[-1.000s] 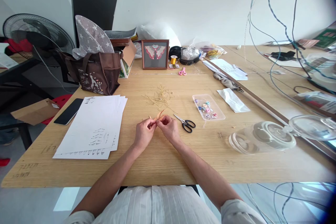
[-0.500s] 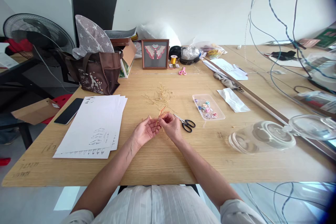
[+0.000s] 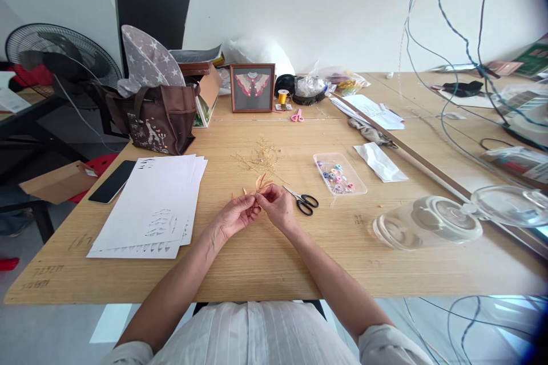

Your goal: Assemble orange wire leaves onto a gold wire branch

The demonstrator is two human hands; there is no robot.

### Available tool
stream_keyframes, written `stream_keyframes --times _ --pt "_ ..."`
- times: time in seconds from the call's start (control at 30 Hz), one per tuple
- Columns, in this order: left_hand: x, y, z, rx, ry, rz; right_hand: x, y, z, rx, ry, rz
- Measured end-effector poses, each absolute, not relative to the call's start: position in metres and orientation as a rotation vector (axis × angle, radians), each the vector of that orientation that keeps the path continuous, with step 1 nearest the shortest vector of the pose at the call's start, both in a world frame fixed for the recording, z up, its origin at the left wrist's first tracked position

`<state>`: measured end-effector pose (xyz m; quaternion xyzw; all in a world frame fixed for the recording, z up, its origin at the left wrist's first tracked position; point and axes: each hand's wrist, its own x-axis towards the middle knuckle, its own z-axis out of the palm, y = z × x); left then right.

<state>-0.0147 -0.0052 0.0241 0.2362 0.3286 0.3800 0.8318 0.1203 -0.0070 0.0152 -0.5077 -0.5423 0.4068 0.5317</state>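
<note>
My left hand and my right hand meet over the table, fingertips touching. Both pinch a small orange leaf-like piece, whose pointed tips stick up above the fingers; its lower part is hidden by them. Just beyond lies a loose tangle of thin gold wire. Black-handled scissors rest right beside my right hand, blades pointing toward it. Farther right, a clear plastic tray holds several small coloured spools or beads.
White printed sheets and a black phone lie left. Behind stand a brown bag, a framed picture, pink scissors and a yellow thread spool. A clear jar lies right, near a white packet.
My left fingers have curled in and its thumb has closed onto the orange piece beside my right fingertips. More of the orange tips now show upright.
</note>
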Motion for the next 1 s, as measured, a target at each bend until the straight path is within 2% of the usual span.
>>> stream_keyframes --times 0.53,0.63,0.83,1.0 --pt "-0.002 -0.015 0.018 1.396 1.364 1.225 0.118 -0.012 0.024 -1.337 -1.485 0.773" --pt "-0.003 -0.015 0.022 1.307 1.263 1.205 0.118 -0.012 0.024 -1.313 -1.451 0.809" --pt "-0.016 -0.006 0.029 0.705 0.785 0.807 0.120 -0.010 0.023 -1.216 -1.356 0.897" --pt "-0.020 -0.004 0.026 0.478 0.645 0.720 0.122 -0.009 0.021 -1.180 -1.331 0.962"
